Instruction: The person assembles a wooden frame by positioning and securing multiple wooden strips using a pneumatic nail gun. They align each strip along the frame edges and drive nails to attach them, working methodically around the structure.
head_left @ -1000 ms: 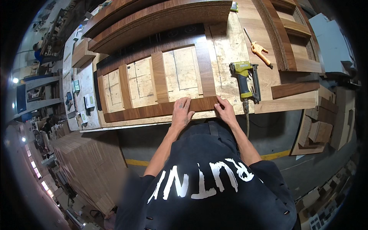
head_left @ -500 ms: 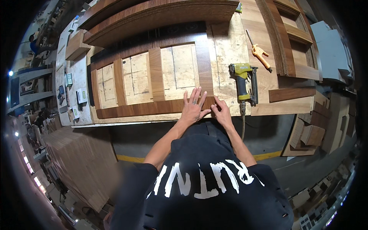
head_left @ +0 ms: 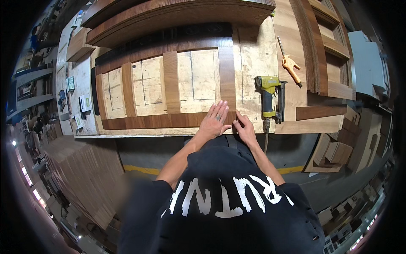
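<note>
A wooden frame with cross slats [head_left: 171, 80] lies flat on the workbench in front of me, its dark brown front rail [head_left: 148, 121] along the near edge. My left hand [head_left: 212, 124] rests flat across the right end of that rail, fingers stretched out together and pointing away from me. At the same corner, my right hand [head_left: 246, 128] touches the rail's end with its index finger extended; the thumb stands apart and the other fingers curl. Neither hand visibly holds a loose object.
To the right stand a green and black nail gun [head_left: 268, 98] with a hose and an orange air blow gun [head_left: 291, 65]. Stacked brown panels [head_left: 182, 25] overhang the far side. Another slatted frame [head_left: 325, 51] and a loose board [head_left: 319, 112] lie at right. Small boxes [head_left: 85, 103] sit at left.
My left hand's spread fingers have drawn together on the rail. The right index finger and thumb have moved slightly apart at the corner. The whole view has shifted a little.
</note>
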Demonstrator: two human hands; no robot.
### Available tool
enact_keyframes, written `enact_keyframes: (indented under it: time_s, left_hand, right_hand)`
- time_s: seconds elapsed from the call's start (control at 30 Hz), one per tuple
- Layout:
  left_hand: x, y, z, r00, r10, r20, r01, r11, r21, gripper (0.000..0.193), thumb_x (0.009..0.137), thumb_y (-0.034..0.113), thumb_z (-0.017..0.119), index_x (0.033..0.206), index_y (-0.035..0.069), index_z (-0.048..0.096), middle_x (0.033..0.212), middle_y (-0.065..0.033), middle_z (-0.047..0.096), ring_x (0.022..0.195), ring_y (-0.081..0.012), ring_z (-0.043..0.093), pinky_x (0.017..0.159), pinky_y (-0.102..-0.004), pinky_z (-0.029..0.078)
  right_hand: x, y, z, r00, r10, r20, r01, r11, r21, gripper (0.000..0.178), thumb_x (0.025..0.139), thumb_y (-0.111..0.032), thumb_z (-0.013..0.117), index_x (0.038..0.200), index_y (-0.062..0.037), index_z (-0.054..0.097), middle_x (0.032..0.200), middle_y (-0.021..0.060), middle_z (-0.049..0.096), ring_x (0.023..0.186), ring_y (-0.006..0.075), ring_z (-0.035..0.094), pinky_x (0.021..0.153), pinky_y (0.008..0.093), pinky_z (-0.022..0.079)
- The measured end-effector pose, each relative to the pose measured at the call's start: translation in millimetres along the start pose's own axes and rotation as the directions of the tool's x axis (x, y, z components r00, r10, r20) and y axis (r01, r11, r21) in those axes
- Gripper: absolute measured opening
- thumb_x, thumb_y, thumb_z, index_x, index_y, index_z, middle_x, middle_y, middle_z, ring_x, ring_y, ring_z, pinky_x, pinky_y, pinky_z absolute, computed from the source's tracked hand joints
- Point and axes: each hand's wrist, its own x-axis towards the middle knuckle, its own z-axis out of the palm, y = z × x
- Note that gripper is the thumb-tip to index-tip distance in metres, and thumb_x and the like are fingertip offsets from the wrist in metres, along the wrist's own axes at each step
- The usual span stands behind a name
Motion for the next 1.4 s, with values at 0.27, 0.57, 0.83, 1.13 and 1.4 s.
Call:
enact_keyframes:
  time_s: [0.27,0.57,0.83,1.13,1.4]
  left_hand:
    - [1.9,-8.9,-0.3,0.998,0.057,-0.011,-0.057,0.998,0.015,0.09,0.093,0.06,0.064,0.148,-0.008,0.043,0.159,-0.0258,0.034,0.153,-0.0395,0.026,0.125,-0.0577,0.019]
    - [2.0,-8.8,-1.4,0.999,0.044,-0.003,-0.044,0.998,0.044,0.083,0.092,0.063,0.064,0.159,0.02,0.039,0.161,-0.0174,0.033,0.153,-0.0332,0.026,0.124,-0.0605,0.018]
    - [-0.8,-7.5,-2.8,1.0,0.02,0.007,-0.02,0.998,0.066,0.084,0.092,0.063,0.064,0.159,0.018,0.04,0.162,-0.0155,0.033,0.153,-0.0309,0.029,0.124,-0.0624,0.017]
    - [4.0,-9.3,-6.5,1.0,0.025,-0.004,-0.024,0.999,0.044,0.084,0.093,0.064,0.061,0.159,0.017,0.039,0.164,-0.0168,0.032,0.153,-0.0318,0.03,0.123,-0.0626,0.02]
    - [8.2,-10.2,-9.8,1.0,-0.003,-0.002,0.002,0.997,-0.073,0.083,0.092,0.064,0.062,0.161,0.024,0.037,0.165,-0.0188,0.031,0.151,-0.0365,0.032,0.122,-0.0565,0.027]
  right_hand:
    - [12.9,-16.1,-23.6,0.958,0.191,0.212,-0.222,0.966,0.13,0.052,0.098,-0.02,0.067,0.148,-0.0073,0.056,0.085,0.0042,0.062,0.078,0.0136,0.057,0.075,0.0274,0.047]
    - [13.6,-9.7,-31.5,0.926,0.164,0.34,-0.255,0.936,0.244,0.055,0.102,-0.011,0.06,0.155,-0.0085,0.047,0.077,0.0003,0.061,0.064,0.0081,0.053,0.063,0.025,0.048]
    - [5.6,-4.3,-30.2,0.912,0.128,0.39,-0.272,0.9,0.34,0.065,0.104,-0.006,0.052,0.164,-0.0156,0.03,0.08,0.0025,0.062,0.063,0.0097,0.055,0.063,0.0251,0.05]
    - [16.2,-26.1,-48.3,0.863,0.194,0.467,-0.277,0.954,0.117,0.061,0.103,-0.013,0.056,0.161,-0.0193,0.04,0.07,0.0,0.059,0.056,0.008,0.051,0.054,0.0246,0.044]
    - [15.9,-13.1,-45.8,0.872,0.15,0.467,-0.258,0.95,0.177,0.06,0.104,-0.012,0.055,0.161,-0.0193,0.039,0.075,0.0008,0.061,0.061,0.0087,0.053,0.058,0.025,0.047]
